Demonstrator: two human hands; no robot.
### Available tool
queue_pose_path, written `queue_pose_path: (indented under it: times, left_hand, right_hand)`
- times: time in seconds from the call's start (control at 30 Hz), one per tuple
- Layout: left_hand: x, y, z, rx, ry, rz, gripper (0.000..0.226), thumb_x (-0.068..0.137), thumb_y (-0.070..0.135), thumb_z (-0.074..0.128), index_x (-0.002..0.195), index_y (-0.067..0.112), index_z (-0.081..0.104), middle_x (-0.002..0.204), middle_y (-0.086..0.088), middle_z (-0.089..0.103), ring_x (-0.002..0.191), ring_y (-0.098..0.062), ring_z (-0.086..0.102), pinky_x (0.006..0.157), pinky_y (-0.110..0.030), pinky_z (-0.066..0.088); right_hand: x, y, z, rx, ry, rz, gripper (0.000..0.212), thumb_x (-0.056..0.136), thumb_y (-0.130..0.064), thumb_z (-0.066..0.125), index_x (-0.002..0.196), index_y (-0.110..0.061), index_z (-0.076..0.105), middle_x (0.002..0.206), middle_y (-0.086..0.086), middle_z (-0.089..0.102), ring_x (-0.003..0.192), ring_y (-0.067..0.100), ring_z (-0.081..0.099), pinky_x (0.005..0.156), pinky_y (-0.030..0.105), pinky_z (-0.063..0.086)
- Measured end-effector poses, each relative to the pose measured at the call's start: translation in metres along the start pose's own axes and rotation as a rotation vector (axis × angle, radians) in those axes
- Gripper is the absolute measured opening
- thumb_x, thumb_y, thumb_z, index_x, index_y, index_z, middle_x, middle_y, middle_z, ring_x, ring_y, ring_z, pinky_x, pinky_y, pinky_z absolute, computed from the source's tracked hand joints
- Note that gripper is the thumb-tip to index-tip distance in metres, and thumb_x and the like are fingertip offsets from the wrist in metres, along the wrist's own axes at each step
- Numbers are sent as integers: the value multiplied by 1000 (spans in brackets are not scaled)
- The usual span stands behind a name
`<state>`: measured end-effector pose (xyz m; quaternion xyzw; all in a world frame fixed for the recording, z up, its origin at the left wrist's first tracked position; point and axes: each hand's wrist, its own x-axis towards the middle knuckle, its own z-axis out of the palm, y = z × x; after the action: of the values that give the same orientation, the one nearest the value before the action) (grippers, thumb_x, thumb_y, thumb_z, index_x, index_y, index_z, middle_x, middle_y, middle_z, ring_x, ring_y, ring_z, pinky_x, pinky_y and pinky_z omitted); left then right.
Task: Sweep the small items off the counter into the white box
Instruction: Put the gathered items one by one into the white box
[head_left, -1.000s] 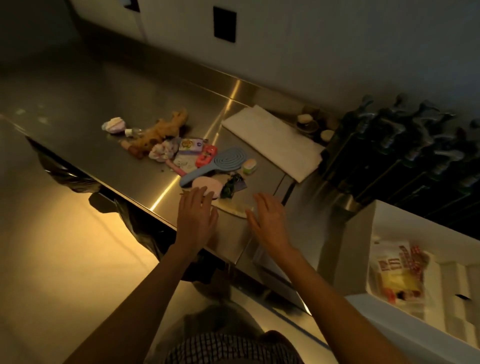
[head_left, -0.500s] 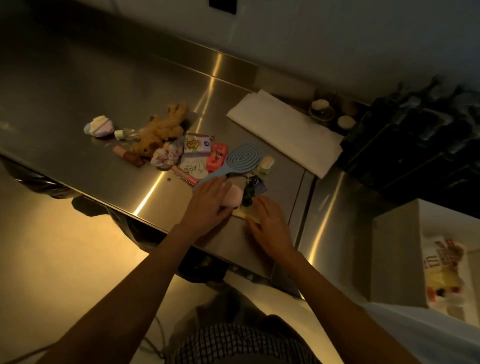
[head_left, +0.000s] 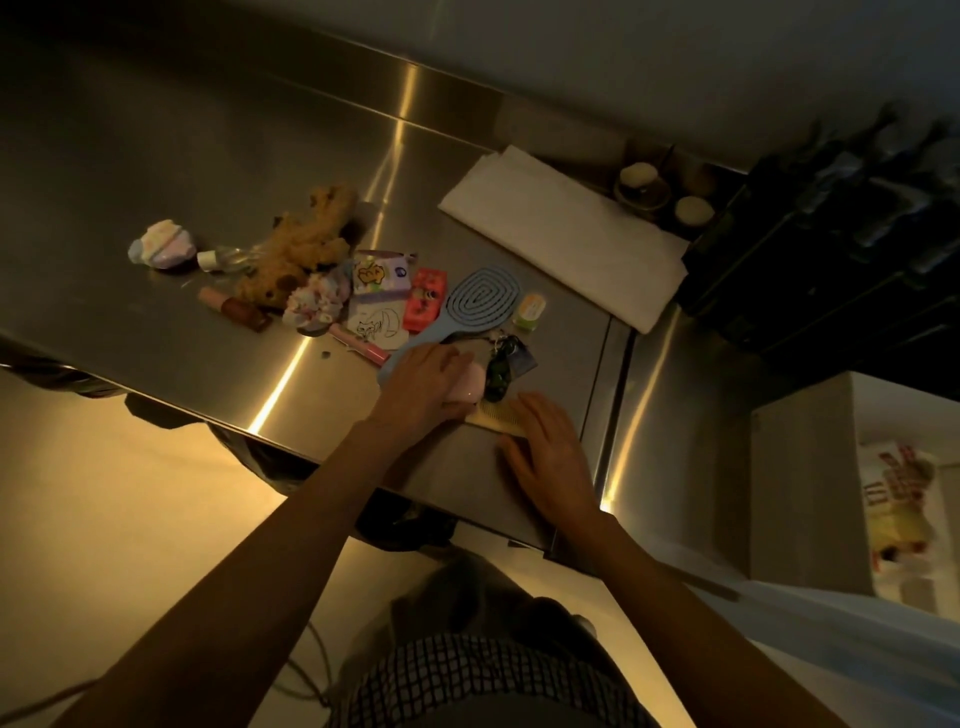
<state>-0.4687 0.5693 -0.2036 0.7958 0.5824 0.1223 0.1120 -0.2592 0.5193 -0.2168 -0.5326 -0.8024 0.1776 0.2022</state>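
Head view, dim light: on a steel tabletop (head_left: 156, 130), the left hand (head_left: 426, 382) lies over a pink oval item (head_left: 470, 387), fingers curved on it, seemingly gripping. Just right of the pink item, the right hand (head_left: 545, 447) rests with fingers spread flat on a cream comb (head_left: 496, 415). A blue hairbrush (head_left: 480, 299) lies beyond the pink item. The white box (head_left: 810, 467) stands well to its right, off the tabletop.
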Motion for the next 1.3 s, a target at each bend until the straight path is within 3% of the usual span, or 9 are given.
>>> queue_pose_path:
  times: [0.2,0.37,0.53,0.63,0.87,1.0,1.13,1.3]
  left_hand:
    - [-8,0,-2,-2,93,0,69,68,36,81,126,7,56,122,-16,58,111,-35,52,91,-44,42]
    - [-19,1,-8,-20,234,-69,69,67,41,81,122,7,59,118,-15,60,107,-32,51,89,-43,46]
    - [-40,-6,-16,-59,340,-142,64,76,53,60,121,8,56,116,-15,58,106,-31,50,89,-42,44]
    - [-54,-13,-19,-54,373,-186,64,78,53,58,122,8,55,117,-16,58,107,-31,51,87,-42,46]
    - [-81,-25,-29,-78,380,-297,69,78,55,55,126,7,54,121,-17,58,112,-26,43,89,-41,44]
    - [-92,-30,-31,-107,344,-375,74,75,59,53,128,8,53,126,-16,55,116,-29,44,93,-43,43]
    - [-100,-33,-32,-129,356,-401,73,75,57,57,129,8,52,127,-16,54,115,-30,43,92,-43,42]
    - [-103,-33,-32,-140,380,-423,72,72,44,73,130,7,52,127,-17,54,115,-32,44,92,-45,43]
  right_hand:
    - [6,-3,-4,10,33,-10,53,92,-39,44,136,-9,46,139,14,49,132,26,38,111,44,27]
    - [10,-11,-6,24,73,-57,49,93,-37,45,133,-9,50,135,12,52,128,25,42,110,38,28]
    - [15,-28,-5,59,100,-86,48,91,-36,46,130,-9,53,131,12,55,125,20,41,106,34,28]
    - [21,-38,3,56,117,-124,45,89,-33,49,125,-8,57,125,13,60,120,23,46,104,32,30]
    - [40,-55,35,9,-59,-156,50,81,-23,72,124,-3,57,124,16,59,117,32,52,102,40,40]
    - [51,-58,49,-52,-100,-140,48,73,-24,79,112,-2,64,111,16,63,102,32,59,86,40,49]
    - [60,-65,54,-67,-73,-144,35,75,-23,76,105,-7,68,100,12,64,91,30,59,74,36,47]
    - [64,-67,54,-4,-86,-126,25,87,-27,63,104,-11,69,99,7,62,92,25,54,76,32,38]
